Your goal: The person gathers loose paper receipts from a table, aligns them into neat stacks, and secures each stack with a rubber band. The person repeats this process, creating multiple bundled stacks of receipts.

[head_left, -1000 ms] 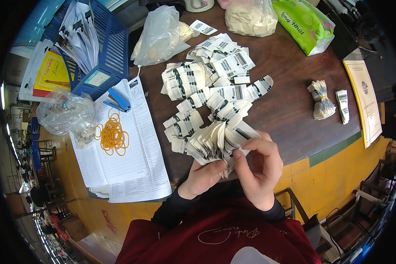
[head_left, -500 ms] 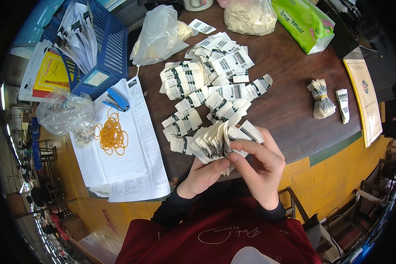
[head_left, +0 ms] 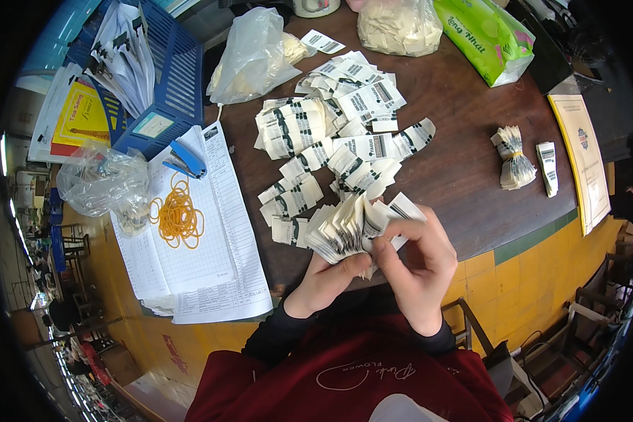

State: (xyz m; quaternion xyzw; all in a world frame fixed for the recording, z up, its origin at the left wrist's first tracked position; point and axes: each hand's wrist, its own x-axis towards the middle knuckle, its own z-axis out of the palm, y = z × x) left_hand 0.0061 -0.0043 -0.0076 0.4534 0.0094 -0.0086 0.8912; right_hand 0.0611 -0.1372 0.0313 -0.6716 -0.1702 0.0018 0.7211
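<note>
My left hand (head_left: 325,281) is closed around the lower end of a thick stack of white fabric labels (head_left: 337,226), its thumb pressed across the base. The labels fan out upward, showing dark print. At the stack's right side, my right hand (head_left: 423,264) pinches a few labels (head_left: 395,211) between thumb and bent fingers. Just beyond both hands lies a loose heap of printed labels (head_left: 362,102), some in overlapping rows. Off to the right stands a bundle of labels (head_left: 515,158) cinched by a yellow rubber band, beside a small folded stack (head_left: 547,169).
Left on the table are yellow rubber bands (head_left: 178,219), a blue stapler (head_left: 186,161), paper sheets (head_left: 218,274), a clear plastic bag (head_left: 102,181) and a blue basket (head_left: 172,77). Bags of labels (head_left: 401,28) and a green tissue pack (head_left: 482,39) stand far back; a yellow-edged booklet (head_left: 582,158) lies right.
My right fingers have curled further and pulled the pinched labels slightly right, away from the fanned stack. The left hand has shifted slightly right, still gripping the stack.
</note>
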